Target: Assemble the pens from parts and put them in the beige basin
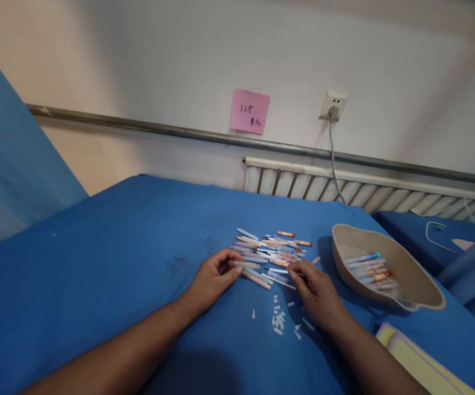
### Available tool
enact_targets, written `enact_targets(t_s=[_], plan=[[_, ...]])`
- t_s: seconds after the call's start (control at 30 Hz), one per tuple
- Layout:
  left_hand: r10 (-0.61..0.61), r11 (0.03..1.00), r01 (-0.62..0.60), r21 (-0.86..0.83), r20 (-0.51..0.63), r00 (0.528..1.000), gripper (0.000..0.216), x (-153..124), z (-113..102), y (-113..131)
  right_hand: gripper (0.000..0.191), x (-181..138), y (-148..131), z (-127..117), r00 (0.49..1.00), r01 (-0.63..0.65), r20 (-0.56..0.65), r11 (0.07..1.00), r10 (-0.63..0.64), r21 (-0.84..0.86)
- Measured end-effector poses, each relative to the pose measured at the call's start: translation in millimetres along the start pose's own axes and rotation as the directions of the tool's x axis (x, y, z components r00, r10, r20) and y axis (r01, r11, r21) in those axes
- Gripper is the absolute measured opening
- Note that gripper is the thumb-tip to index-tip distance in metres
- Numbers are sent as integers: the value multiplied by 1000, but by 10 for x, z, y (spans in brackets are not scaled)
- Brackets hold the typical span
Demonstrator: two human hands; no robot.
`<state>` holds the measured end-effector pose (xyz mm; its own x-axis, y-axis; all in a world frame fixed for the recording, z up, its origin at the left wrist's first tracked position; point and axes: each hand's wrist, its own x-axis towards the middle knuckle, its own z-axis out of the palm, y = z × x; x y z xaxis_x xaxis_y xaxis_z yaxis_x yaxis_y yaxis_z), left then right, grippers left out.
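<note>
My left hand (216, 274) pinches a pale pen barrel (246, 265) between thumb and fingers, its open end turned to the right. Facing it, my right hand (314, 288) has thumb and forefinger closed on a thin white pen refill (278, 270), which points left towards the barrel. Beyond and beneath both hands spreads a loose pile of pen parts (262, 243): pastel barrels, refills and orange-patterned pieces. Small white plastic pieces (278, 321) lie scattered nearer to me, between my forearms.
At the right a beige basin (420, 280) holds several pens (371, 271). A yellow item with a pale edge (418, 356) lies by my right forearm. Blue cloth (97, 263) covers the surface. Behind are a radiator (299, 184), a metal rail (171, 130) and a plugged-in cord (333, 153).
</note>
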<state>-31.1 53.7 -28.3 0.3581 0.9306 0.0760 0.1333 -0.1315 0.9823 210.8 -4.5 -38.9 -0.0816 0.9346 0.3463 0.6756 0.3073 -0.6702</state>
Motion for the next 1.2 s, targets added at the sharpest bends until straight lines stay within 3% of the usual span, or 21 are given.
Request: enact_targets(t_s=[0.17,0.67,0.93,1.2], plan=[[-58,993,58,-103,4,998,24,-12,17,17,20,-1,-28,-8,1000,-9,-5,1000,9,28],[-106,977,104,-188,1,994,25,-1,20,52,17,-29,-48,-4,1000,8,-23,997,-7,72],[-118,977,127,-170,63,991,24,-27,50,1,15,-37,-76,30,1000,19,20,997,-20,70],[-111,975,113,-191,24,994,23,-78,100,70,17,-62,-95,67,998,-50,42,994,46,98]])
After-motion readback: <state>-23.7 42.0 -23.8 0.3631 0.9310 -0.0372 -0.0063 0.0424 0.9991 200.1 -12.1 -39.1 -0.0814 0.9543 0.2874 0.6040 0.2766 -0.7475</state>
